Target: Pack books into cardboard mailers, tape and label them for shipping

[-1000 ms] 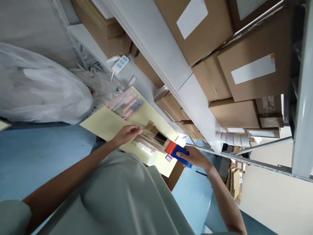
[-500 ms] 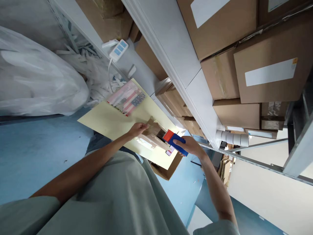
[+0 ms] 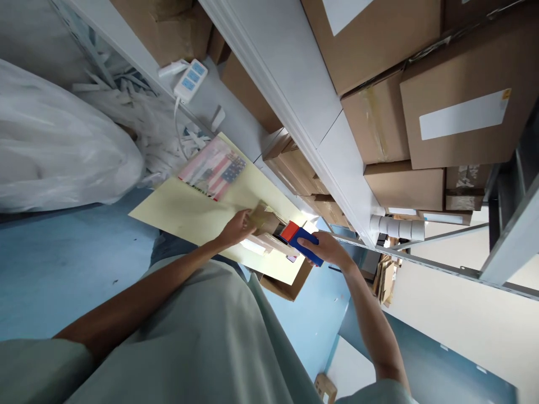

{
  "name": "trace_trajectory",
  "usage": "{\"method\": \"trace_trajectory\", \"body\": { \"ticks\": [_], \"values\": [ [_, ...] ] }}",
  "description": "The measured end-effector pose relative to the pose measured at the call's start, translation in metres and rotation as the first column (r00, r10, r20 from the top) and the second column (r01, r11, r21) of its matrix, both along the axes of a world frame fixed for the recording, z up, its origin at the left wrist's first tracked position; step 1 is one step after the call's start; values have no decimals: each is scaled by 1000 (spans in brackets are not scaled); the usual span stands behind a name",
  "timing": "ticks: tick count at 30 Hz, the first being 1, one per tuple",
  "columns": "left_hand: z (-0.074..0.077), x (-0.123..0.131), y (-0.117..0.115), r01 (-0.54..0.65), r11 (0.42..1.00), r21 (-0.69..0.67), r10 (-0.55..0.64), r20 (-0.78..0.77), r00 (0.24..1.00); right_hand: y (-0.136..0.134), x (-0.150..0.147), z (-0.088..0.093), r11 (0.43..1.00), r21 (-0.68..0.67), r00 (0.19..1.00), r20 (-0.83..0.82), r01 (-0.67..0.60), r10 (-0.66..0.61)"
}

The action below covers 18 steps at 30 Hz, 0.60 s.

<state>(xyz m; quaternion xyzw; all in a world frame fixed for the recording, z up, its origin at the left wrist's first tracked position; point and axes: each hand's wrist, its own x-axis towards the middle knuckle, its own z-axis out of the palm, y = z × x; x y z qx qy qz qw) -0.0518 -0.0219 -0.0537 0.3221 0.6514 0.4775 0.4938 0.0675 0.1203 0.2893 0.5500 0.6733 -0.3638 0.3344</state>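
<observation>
A small cardboard box [image 3: 265,222] lies on a pale yellow board [image 3: 168,210]. My left hand [image 3: 238,229] grips the box's left end, fingers bent and pressed together. Whether tape is also between those fingers, I cannot tell. My right hand [image 3: 330,248] is wrapped round the handle of a blue and red tape dispenser [image 3: 306,245]. Its red head sits at the box's right end, where a dark gap shows. The dispenser and my fingers partly cover that end.
A bag printed with a flag [image 3: 214,171] lies on the board's far left. Behind it are a white power strip [image 3: 191,81] and shelves stacked with cartons [image 3: 458,106]. Tape rolls [image 3: 398,227] line a shelf end. An open carton [image 3: 290,289] stands below the board.
My left hand has shifted slightly left and turned, still at the box's left end. My right hand keeps the tape dispenser at the right end. The whole view has moved a little.
</observation>
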Motion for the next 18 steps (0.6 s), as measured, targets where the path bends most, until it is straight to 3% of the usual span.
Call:
{"method": "trace_trajectory", "body": {
  "ticks": [4, 7, 10, 18],
  "values": [
    [39, 1, 19, 169, 948, 268, -135, -138, 981, -5, -1, 0, 1000, 5, 1000, 18, -22, 22],
    [58, -1, 36, 303, 898, 318, -227, -254, 940, -8, -1, -2, 998, 39, 998, 26, -55, 54],
    [63, -3, 44, 339, 891, 302, -246, -307, 919, -13, -4, 0, 994, 67, 995, 49, -85, 82],
    [56, -5, 40, 386, 887, 254, -284, -358, 889, -28, -22, 4, 974, 160, 986, 76, -158, 147]
  ]
}}
